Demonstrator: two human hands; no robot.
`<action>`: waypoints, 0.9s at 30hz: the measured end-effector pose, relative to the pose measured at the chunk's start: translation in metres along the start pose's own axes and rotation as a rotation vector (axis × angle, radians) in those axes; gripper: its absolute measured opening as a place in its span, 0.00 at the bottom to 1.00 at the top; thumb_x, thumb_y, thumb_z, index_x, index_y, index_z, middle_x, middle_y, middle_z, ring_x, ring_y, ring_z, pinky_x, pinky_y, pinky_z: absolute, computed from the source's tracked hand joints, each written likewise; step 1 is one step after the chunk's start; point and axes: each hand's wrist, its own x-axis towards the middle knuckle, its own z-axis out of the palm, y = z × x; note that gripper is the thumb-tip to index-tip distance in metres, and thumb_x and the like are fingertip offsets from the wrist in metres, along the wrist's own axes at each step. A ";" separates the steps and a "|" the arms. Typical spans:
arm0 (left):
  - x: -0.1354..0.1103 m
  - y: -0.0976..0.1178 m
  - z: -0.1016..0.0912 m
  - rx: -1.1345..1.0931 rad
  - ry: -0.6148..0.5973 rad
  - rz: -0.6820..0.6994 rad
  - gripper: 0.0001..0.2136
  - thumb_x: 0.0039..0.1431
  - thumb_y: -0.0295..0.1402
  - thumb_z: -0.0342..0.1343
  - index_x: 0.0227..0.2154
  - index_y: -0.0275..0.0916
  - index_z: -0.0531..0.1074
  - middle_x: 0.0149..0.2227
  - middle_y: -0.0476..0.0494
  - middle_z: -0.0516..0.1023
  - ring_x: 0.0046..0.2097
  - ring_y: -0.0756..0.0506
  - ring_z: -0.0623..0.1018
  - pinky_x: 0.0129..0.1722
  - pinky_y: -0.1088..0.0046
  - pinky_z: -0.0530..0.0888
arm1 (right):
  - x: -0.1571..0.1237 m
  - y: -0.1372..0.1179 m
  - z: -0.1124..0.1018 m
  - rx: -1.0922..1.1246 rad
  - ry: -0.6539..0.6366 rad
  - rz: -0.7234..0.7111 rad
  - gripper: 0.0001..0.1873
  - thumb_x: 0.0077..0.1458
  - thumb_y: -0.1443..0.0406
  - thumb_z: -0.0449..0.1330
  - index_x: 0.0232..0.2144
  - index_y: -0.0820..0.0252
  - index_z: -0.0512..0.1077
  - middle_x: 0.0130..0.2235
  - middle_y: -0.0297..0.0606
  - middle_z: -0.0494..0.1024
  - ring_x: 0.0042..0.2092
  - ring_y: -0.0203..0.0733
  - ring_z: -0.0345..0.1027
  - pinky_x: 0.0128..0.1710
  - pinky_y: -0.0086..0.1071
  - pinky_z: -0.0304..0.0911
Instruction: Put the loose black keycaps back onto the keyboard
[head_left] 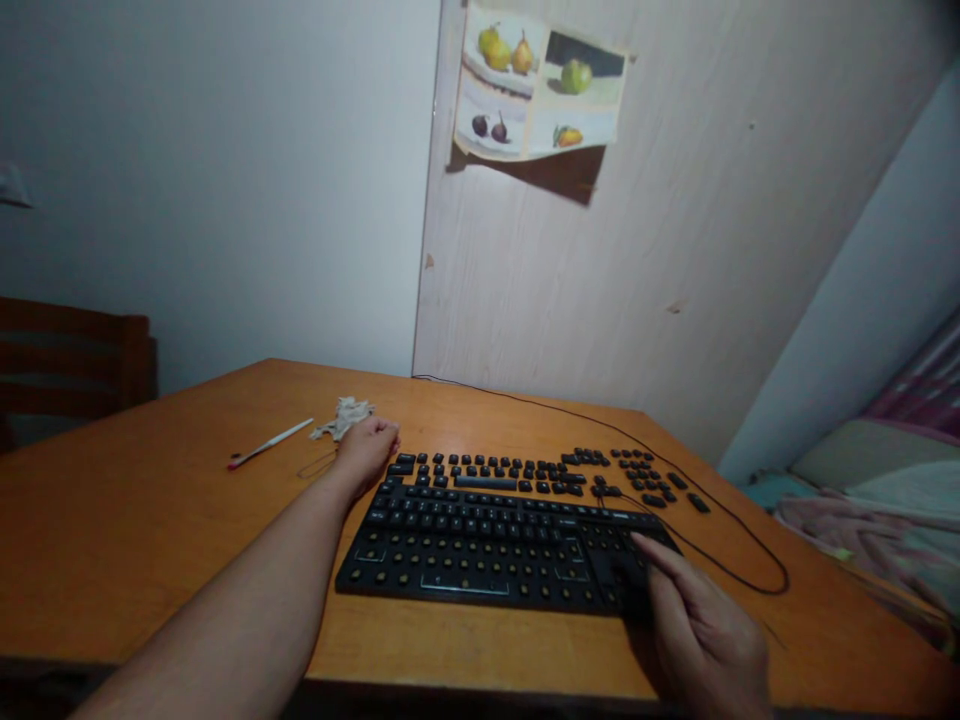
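Observation:
A black keyboard [480, 560] lies on the wooden table in front of me. Its upper rows carry keycaps, while the lower rows and right end show bare switch posts. My right hand [705, 625] is closed at the keyboard's right end, its index finger and thumb against it. Beyond the top left corner of the keyboard is my left hand [369, 445], fingers curled together; what they hold, if anything, is hidden. Loose black keycaps [510, 470] lie in rows behind the keyboard, the leftmost close to my left hand. A crumpled whitish cloth [349, 415] sits just behind that hand.
A thin white stick with a reddish end [277, 440] lies on the table [187, 520] at left. A black cable [720, 510] loops across the right side. A wooden chair [75, 360] stands at left, bedding [840, 520] at right, and fruit paintings [540, 90] hang behind.

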 end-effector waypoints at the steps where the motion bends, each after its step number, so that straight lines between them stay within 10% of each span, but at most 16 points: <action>1: -0.001 0.001 0.000 0.001 -0.002 0.003 0.11 0.46 0.41 0.57 0.22 0.37 0.68 0.19 0.49 0.72 0.23 0.49 0.70 0.25 0.76 0.64 | 0.000 0.000 0.000 0.012 0.002 -0.002 0.16 0.62 0.65 0.53 0.48 0.56 0.75 0.44 0.36 0.82 0.44 0.41 0.77 0.45 0.29 0.71; 27: -0.013 0.020 -0.004 -0.050 0.007 -0.098 0.15 0.42 0.44 0.60 0.26 0.38 0.66 0.21 0.50 0.72 0.22 0.50 0.69 0.21 0.77 0.63 | 0.009 -0.010 0.001 0.406 -0.073 0.333 0.16 0.60 0.56 0.56 0.44 0.54 0.78 0.44 0.37 0.82 0.45 0.43 0.76 0.46 0.33 0.71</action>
